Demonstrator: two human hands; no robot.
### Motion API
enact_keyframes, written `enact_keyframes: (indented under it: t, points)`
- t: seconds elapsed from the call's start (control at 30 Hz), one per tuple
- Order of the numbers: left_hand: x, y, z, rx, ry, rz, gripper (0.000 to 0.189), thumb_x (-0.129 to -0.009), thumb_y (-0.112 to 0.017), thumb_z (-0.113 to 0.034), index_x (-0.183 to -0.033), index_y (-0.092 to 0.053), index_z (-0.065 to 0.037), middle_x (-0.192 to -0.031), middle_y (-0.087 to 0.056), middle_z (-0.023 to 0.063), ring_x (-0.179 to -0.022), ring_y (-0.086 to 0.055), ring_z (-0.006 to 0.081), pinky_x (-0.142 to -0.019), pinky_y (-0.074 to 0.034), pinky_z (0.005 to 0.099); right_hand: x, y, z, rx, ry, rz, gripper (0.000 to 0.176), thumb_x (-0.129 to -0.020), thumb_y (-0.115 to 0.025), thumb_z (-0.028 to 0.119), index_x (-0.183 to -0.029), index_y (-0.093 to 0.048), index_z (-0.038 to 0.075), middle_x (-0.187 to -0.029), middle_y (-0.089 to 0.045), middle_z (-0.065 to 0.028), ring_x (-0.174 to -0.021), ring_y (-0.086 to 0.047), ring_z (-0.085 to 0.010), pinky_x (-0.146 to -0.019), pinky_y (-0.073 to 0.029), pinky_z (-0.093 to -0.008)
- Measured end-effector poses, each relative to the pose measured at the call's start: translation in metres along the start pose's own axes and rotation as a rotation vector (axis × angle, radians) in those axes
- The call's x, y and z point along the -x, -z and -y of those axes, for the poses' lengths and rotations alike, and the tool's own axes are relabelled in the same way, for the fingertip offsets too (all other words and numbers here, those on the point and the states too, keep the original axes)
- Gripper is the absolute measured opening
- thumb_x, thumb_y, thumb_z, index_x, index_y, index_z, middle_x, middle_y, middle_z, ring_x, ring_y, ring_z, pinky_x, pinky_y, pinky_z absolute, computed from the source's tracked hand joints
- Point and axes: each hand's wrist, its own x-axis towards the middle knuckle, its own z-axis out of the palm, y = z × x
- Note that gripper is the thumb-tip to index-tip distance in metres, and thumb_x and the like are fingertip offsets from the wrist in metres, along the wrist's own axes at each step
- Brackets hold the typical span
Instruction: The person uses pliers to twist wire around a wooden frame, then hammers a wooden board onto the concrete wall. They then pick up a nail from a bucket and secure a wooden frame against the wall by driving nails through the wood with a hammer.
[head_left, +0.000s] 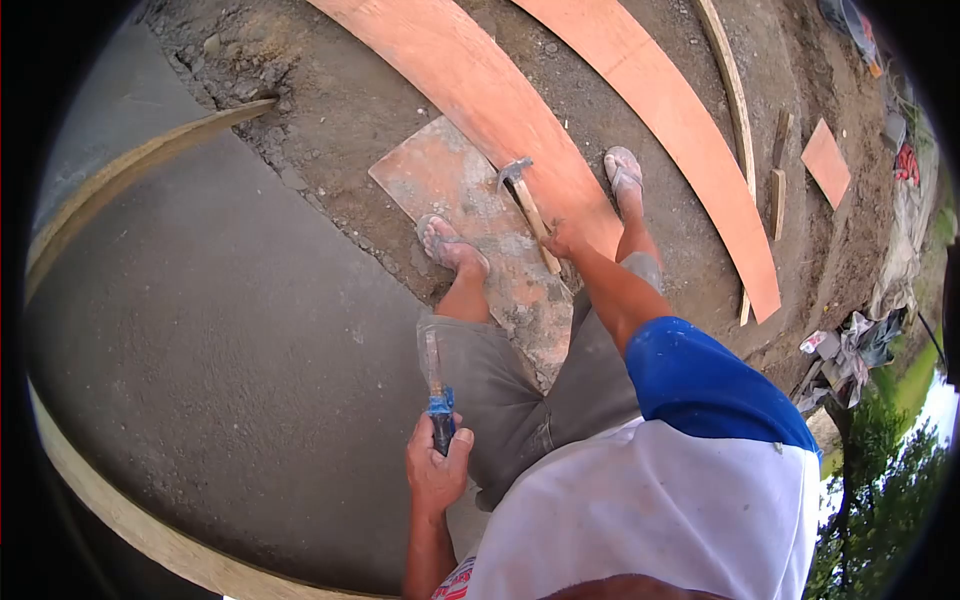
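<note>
My left hand [438, 462] is closed around the black and blue handle of a bladed tool [433, 370], whose worn narrow blade points away from me over my left knee. Lower down between my legs, my right hand [566, 240] grips the wooden handle of a claw hammer [528, 205]. The hammer's metal head lies over the edge of a long curved orange-brown board [470, 70]. Beneath the handle is a stained, cement-smeared board [440, 170], with my left sandalled foot on it.
Smooth grey concrete [220, 330] fills the left side, crossed by a wooden strip [140, 160]. A second long board [670, 110], a thin timber [735, 90], short wood pieces [777, 205] and a small square panel [826, 165] lie on dirt. Crumpled bags [850, 355] are at right.
</note>
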Motion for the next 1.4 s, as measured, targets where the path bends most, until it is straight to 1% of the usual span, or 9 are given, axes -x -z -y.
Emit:
enact_keyframes:
  t: [0.13,0.23,0.5,0.63,0.73,0.77,0.87,0.97,1.4]
  points:
    - [-0.060,-0.062,0.021,0.291,0.032,-0.129,0.085,-0.096,-0.058,-0.038,-0.152,-0.003,-0.007,-0.113,-0.057,0.0193,-0.076,-0.064,0.0208,-0.063,-0.055,0.0340,-0.147,-0.065,-0.007,0.112,-0.062,0.018,0.071,-0.077,-0.073,0.046,-0.124,-0.056,-0.003,-0.099,-0.069,-0.0247,-0.098,-0.067,-0.0357,-0.085,-0.054,-0.0438]
    - [-0.091,-0.102,0.014,0.446,0.167,-0.183,0.076,-0.100,-0.051,-0.033,-0.153,-0.001,-0.012,-0.116,-0.056,0.0189,-0.078,-0.064,0.0211,-0.062,-0.056,0.0328,-0.142,-0.055,0.012,-0.038,-0.088,-0.034,0.069,-0.078,-0.071,0.039,-0.127,-0.050,-0.005,-0.098,-0.068,-0.0254,-0.097,-0.067,-0.0376,-0.085,-0.053,-0.0457]
    - [-0.147,-0.140,-0.006,-0.063,0.323,0.247,0.050,-0.090,-0.066,-0.047,-0.124,-0.060,-0.010,-0.079,-0.064,0.0102,-0.071,-0.063,0.0164,-0.062,-0.051,0.0317,0.018,0.078,0.051,-0.449,0.319,0.144,0.050,-0.071,-0.067,0.040,-0.091,-0.069,-0.006,-0.083,-0.069,-0.0268,-0.082,-0.069,-0.0392,-0.074,-0.053,-0.0447]
    - [-0.098,-0.161,-0.064,-0.172,-0.527,0.048,0.055,-0.080,-0.074,-0.042,-0.117,-0.060,-0.005,-0.097,-0.068,0.0160,-0.094,-0.064,0.0297,-0.085,-0.050,0.0385,0.192,0.210,0.154,-0.484,0.819,0.322,0.045,-0.084,-0.067,0.030,-0.118,-0.061,0.001,-0.098,-0.068,-0.0139,-0.088,-0.063,-0.0215,-0.082,-0.050,-0.0376]
    - [-0.046,-0.139,-0.122,0.314,-0.586,-0.100,0.042,-0.077,-0.075,-0.031,-0.105,-0.063,-0.002,-0.090,-0.068,0.0119,-0.086,-0.065,0.0263,-0.078,-0.051,0.0371,0.282,0.299,0.212,-0.214,1.264,0.061,0.043,-0.087,-0.065,0.037,-0.113,-0.064,0.002,-0.090,-0.067,-0.0138,-0.082,-0.062,-0.0232,-0.079,-0.050,-0.0397]
    - [-0.027,-0.121,-0.145,0.330,-0.580,-0.107,0.037,-0.076,-0.074,-0.029,-0.100,-0.064,-0.002,-0.087,-0.067,0.0108,-0.083,-0.064,0.0250,-0.076,-0.050,0.0366,0.301,0.324,0.222,-0.105,1.433,-0.106,0.044,-0.088,-0.064,0.040,-0.110,-0.065,0.002,-0.087,-0.066,-0.0146,-0.080,-0.063,-0.0253,-0.078,-0.050,-0.0415]
    - [0.017,-0.066,-0.188,0.533,-0.676,-0.150,0.022,-0.073,-0.073,-0.022,-0.077,-0.063,-0.003,-0.074,-0.064,0.0063,-0.069,-0.061,0.0195,-0.066,-0.048,0.0346,0.360,0.369,0.228,-0.376,0.789,-0.032,0.037,-0.091,-0.064,0.040,-0.100,-0.065,0.004,-0.091,-0.063,-0.0079,-0.083,-0.058,-0.0139,-0.078,-0.048,-0.0354]
    - [0.049,-0.001,-0.218,0.503,-0.732,-0.202,0.024,-0.072,-0.074,-0.023,-0.079,-0.063,-0.003,-0.075,-0.064,0.0073,-0.068,-0.061,0.0196,-0.065,-0.049,0.0351,0.363,0.351,0.280,-0.773,0.517,0.636,0.031,-0.093,-0.064,0.040,-0.093,-0.062,0.009,-0.091,-0.064,-0.0042,-0.078,-0.058,-0.0113,-0.072,-0.049,-0.0321]
    - [0.131,0.338,-0.231,0.407,-0.273,-0.513,0.031,-0.085,-0.072,-0.026,-0.095,-0.061,0.002,-0.065,-0.062,0.0072,-0.053,-0.060,0.0131,-0.049,-0.049,0.0296,0.376,0.389,0.709,-0.676,1.100,0.128,0.038,-0.088,-0.070,0.031,-0.104,-0.052,0.002,-0.063,-0.050,0.0020,-0.048,-0.052,-0.0090,-0.042,-0.046,-0.0237]
